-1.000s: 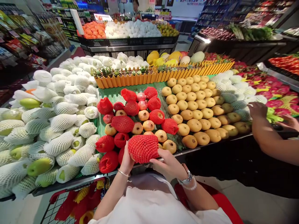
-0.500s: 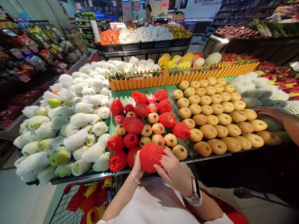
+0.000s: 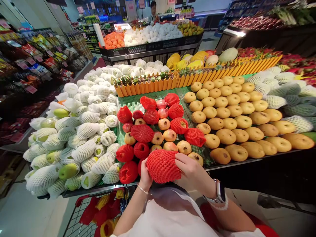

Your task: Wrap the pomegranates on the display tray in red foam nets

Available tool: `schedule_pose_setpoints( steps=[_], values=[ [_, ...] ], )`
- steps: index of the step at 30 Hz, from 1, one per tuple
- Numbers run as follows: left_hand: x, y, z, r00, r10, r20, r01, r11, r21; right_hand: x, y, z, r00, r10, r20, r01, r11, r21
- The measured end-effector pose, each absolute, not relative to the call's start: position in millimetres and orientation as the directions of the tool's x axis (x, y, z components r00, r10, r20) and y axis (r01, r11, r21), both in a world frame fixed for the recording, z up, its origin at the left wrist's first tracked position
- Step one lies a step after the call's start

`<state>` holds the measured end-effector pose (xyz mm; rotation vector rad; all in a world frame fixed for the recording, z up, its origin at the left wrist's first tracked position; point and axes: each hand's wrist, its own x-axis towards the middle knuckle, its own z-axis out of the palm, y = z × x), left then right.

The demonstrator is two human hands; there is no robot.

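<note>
One netted fruit [image 3: 163, 166] held near green mat [image 3: 130, 100]; snack shelves [image 3: 43, 54] left.

Readable text: none | hanging sign [image 3: 142, 4]: perhaps digits, too small | shelf tags [image 3: 31, 89]: too blurred

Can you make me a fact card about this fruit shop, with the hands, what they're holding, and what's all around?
Left hand: holding one end of a red-netted fruit
Right hand: fingers on its other end
Left wrist: thin bracelet
Right wrist: watch
Just ahead: more red-netted fruits, some bare fruits
To the left: white-netted fruits
To the right: rows of yellow-brown fruits
Farther back: little orange fence
Below left: wire cart
</note>
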<state>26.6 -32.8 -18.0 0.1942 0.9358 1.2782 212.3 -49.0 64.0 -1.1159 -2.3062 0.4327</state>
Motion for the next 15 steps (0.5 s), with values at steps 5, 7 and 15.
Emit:
schedule_pose_setpoints(
  steps=[5, 7, 15],
  values=[
    [27.4, -31.1, -6.4, 0.138, 0.898, -0.417, -0.798, 0.35, 0.491, 205.3, -38.9, 60.0, -0.561, 0.803, 0.201, 0.564, 0.549, -0.617],
    [27.8, -31.2, -3.4, 0.113, 0.893, -0.436, -0.796, 0.344, 0.497, 201.5, -35.5, 55.2, -0.556, 0.801, 0.221, 0.564, 0.559, -0.608],
    [27.3, -43.6, -4.3, 0.035, 0.83, -0.557, -0.759, 0.384, 0.525, 196.1, -27.7, 49.4, -0.636, 0.714, 0.293, 0.459, 0.655, -0.6]
  ],
)
